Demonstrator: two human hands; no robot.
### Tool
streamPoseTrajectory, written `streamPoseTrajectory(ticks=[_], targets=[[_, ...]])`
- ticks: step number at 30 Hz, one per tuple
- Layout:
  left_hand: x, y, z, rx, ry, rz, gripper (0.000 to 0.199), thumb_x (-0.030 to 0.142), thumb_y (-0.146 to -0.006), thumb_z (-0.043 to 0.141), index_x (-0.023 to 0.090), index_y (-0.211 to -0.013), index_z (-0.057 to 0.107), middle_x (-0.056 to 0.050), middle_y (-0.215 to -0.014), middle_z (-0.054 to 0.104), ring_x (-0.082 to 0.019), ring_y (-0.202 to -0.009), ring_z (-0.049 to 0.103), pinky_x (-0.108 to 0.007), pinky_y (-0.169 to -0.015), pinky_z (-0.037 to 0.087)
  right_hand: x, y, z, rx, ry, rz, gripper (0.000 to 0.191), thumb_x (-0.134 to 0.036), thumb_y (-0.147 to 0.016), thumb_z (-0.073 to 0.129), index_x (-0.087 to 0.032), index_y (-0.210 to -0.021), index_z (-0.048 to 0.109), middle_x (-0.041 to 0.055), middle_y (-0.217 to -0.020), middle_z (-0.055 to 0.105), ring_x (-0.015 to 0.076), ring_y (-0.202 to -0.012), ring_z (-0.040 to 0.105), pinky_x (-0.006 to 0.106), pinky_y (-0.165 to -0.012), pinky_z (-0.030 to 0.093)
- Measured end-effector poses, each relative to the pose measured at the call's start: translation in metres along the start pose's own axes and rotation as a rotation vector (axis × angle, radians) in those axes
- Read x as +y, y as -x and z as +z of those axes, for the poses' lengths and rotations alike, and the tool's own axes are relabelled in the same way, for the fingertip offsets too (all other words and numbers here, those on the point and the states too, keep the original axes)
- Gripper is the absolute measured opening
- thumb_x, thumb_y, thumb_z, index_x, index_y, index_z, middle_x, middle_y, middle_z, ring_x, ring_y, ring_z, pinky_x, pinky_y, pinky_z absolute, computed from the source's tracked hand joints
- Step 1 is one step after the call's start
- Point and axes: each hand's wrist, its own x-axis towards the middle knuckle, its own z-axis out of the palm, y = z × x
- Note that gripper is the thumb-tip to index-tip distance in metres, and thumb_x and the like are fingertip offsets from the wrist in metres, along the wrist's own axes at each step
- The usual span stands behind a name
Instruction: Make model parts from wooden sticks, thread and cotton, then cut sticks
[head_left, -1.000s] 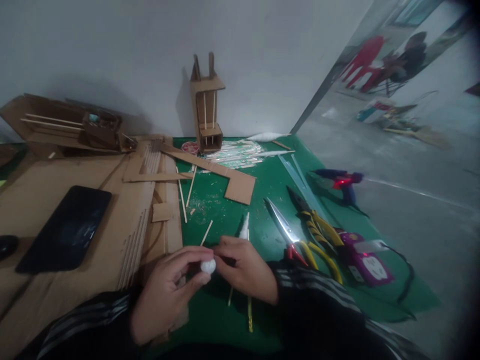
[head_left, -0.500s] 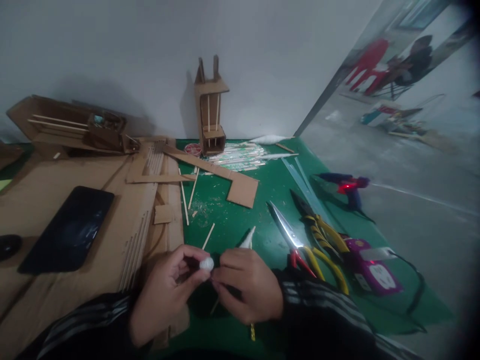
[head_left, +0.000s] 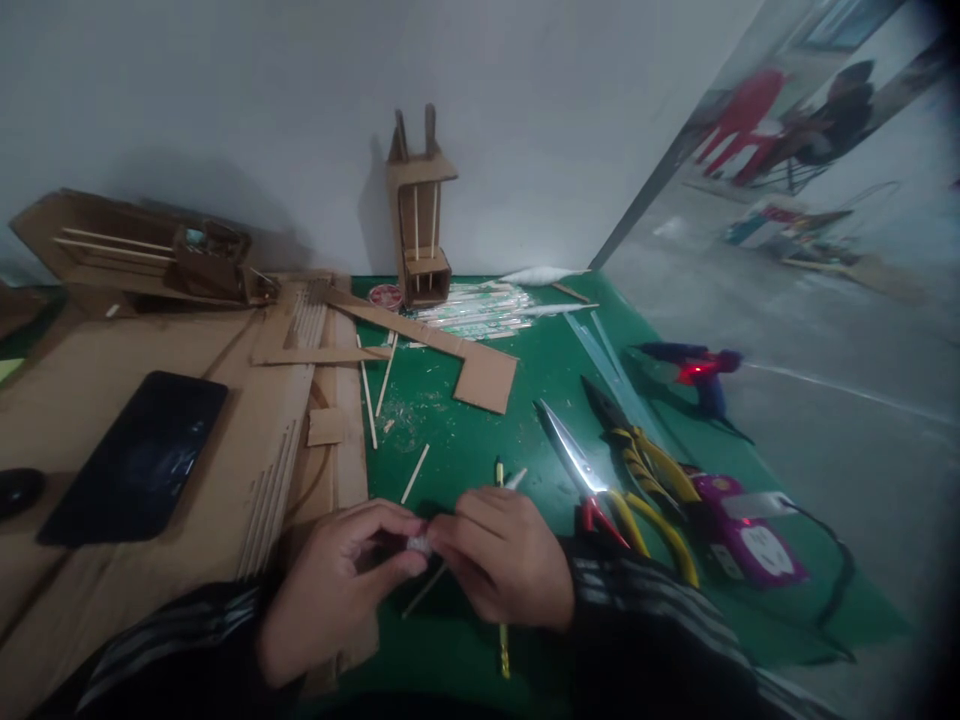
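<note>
Near the front edge my left hand (head_left: 330, 585) is closed, pinching a small, ribbed whitish piece (head_left: 419, 544) between thumb and fingers. I cannot make out its kind. My right hand (head_left: 514, 560) is closed too, its fingertips meeting the left ones at that piece. A thin stick with a white pointed end (head_left: 517, 478) passes through the right hand, its other end sticking out low toward the left. Under the same hand lies a slim yellow rod (head_left: 504, 645), dark at its far tip. A short wooden stick (head_left: 414, 474) lies just beyond the left fingers.
Scissors (head_left: 574, 450), pliers (head_left: 652, 455), a purple box (head_left: 754, 540) with a cable and a glue gun (head_left: 697, 370) lie on the right. A phone (head_left: 135, 460) rests on cardboard (head_left: 97, 360) at left. A cardboard structure (head_left: 420, 220) stands at the wall.
The white-ended stick has swung to a flatter slant, its tip lower and farther right. My right fingertips have closed over the whitish piece, which shows less now.
</note>
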Motion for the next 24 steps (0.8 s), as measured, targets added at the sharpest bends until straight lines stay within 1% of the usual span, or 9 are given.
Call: streamPoseTrajectory(ticks=[3, 6, 10, 12, 15, 17, 20, 22, 24], targets=[[0.002, 0.003, 0.001, -0.013, 0.013, -0.078, 0.019, 0.03, -0.083, 0.069, 0.02, -0.099, 0.063, -0.004, -0.093, 0.069, -0.016, -0.087, 0.068, -0.024, -0.078, 0.055, 0.002, 0.0, 0.0, -0.008, 0.002, 0.036, 0.015, -0.016, -0.094, 0.047, -0.015, -0.092, 0.062, 0.0012, -0.065, 0.055, 0.0145, -0.057, 0.047, 0.029, -0.052, 0.031], [0.004, 0.004, 0.003, 0.002, 0.037, -0.098, 0.022, 0.031, -0.084, 0.069, 0.02, -0.099, 0.057, -0.003, -0.093, 0.068, -0.016, -0.088, 0.068, -0.023, -0.078, 0.055, 0.004, -0.001, 0.001, -0.009, -0.042, 0.093, 0.018, -0.019, -0.096, 0.046, -0.015, -0.093, 0.064, 0.0018, -0.067, 0.057, 0.014, -0.057, 0.047, 0.028, -0.052, 0.032], [0.008, 0.004, 0.002, -0.033, -0.016, -0.059, 0.024, 0.028, -0.085, 0.066, 0.021, -0.107, 0.059, -0.006, -0.105, 0.068, -0.018, -0.098, 0.067, -0.026, -0.087, 0.054, 0.006, -0.001, 0.003, -0.034, -0.151, 0.188, 0.019, -0.02, -0.096, 0.047, -0.015, -0.095, 0.066, 0.0033, -0.07, 0.058, 0.014, -0.06, 0.049, 0.027, -0.052, 0.035], [0.009, 0.004, 0.0, -0.039, -0.096, 0.001, 0.024, 0.024, -0.087, 0.062, 0.023, -0.111, 0.062, -0.006, -0.108, 0.067, -0.019, -0.101, 0.066, -0.027, -0.09, 0.053, 0.007, -0.001, 0.005, -0.05, -0.219, 0.233, 0.019, -0.019, -0.096, 0.048, -0.015, -0.096, 0.067, 0.0045, -0.072, 0.059, 0.0144, -0.063, 0.051, 0.026, -0.055, 0.038], [0.011, 0.004, 0.0, -0.02, -0.21, 0.127, 0.024, 0.018, -0.087, 0.058, 0.024, -0.109, 0.066, -0.006, -0.104, 0.066, -0.017, -0.096, 0.065, -0.025, -0.085, 0.054, 0.007, 0.0, 0.007, -0.048, -0.276, 0.288, 0.019, -0.018, -0.095, 0.049, -0.015, -0.097, 0.067, 0.0045, -0.074, 0.059, 0.0146, -0.066, 0.053, 0.025, -0.058, 0.041], [0.011, 0.003, 0.001, -0.001, -0.226, 0.18, 0.023, 0.016, -0.087, 0.057, 0.023, -0.106, 0.068, -0.006, -0.103, 0.064, -0.017, -0.093, 0.065, -0.024, -0.081, 0.055, 0.007, -0.001, 0.009, -0.042, -0.291, 0.304, 0.02, -0.018, -0.095, 0.048, -0.016, -0.098, 0.067, 0.004, -0.074, 0.058, 0.0144, -0.066, 0.053, 0.025, -0.058, 0.041], [0.009, 0.004, 0.001, 0.015, -0.209, 0.17, 0.021, 0.018, -0.088, 0.056, 0.023, -0.103, 0.069, -0.008, -0.11, 0.06, -0.018, -0.098, 0.064, -0.024, -0.08, 0.056, 0.007, -0.002, 0.01, -0.066, -0.312, 0.315, 0.02, -0.018, -0.094, 0.048, -0.016, -0.095, 0.068, 0.0038, -0.074, 0.058, 0.0143, -0.066, 0.054, 0.025, -0.059, 0.042], [0.008, 0.004, 0.001, 0.014, -0.203, 0.147, 0.021, 0.021, -0.089, 0.057, 0.025, -0.105, 0.069, -0.008, -0.116, 0.06, -0.019, -0.105, 0.063, -0.025, -0.084, 0.055, 0.006, -0.002, 0.01, -0.092, -0.321, 0.33, 0.02, -0.019, -0.094, 0.048, -0.015, -0.09, 0.067, 0.0037, -0.073, 0.057, 0.0143, -0.066, 0.054, 0.024, -0.059, 0.042], [0.008, 0.005, 0.0, 0.014, -0.199, 0.136, 0.022, 0.024, -0.09, 0.058, 0.027, -0.11, 0.067, -0.006, -0.118, 0.063, -0.019, -0.109, 0.062, -0.026, -0.09, 0.053, 0.005, -0.002, 0.011, -0.113, -0.325, 0.343, 0.02, -0.019, -0.094, 0.048, -0.014, -0.088, 0.067, 0.0038, -0.073, 0.057, 0.0142, -0.067, 0.054, 0.024, -0.059, 0.042]])
